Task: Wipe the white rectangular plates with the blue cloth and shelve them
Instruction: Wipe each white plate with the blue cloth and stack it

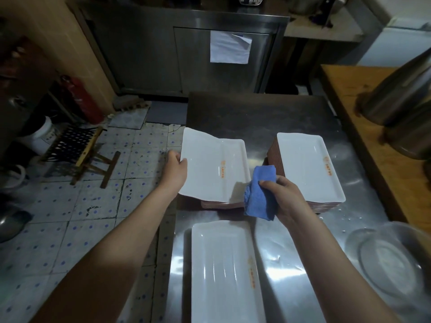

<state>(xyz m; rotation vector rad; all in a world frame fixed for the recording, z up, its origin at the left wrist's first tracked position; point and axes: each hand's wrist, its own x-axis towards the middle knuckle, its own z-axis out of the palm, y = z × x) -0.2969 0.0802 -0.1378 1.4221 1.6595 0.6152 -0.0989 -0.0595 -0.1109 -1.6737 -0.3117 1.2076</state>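
On the steel table (256, 117) my left hand (175, 164) grips the left edge of a white rectangular plate (210, 164), tilted up over a stack of plates (224, 204) beneath it. My right hand (283, 194) holds a folded blue cloth (261, 190) just right of that plate's near corner. A second stack of white plates (305, 166) stands to the right. Another white plate (224, 271) lies at the table's near edge.
A clear glass bowl (391, 264) sits at the near right. Large steel pots (401, 113) rest on a wooden counter (363, 145) at right. A steel cabinet (186, 54) stands behind. A folding stool (79, 148) and a red extinguisher (81, 99) are on the tiled floor at left.
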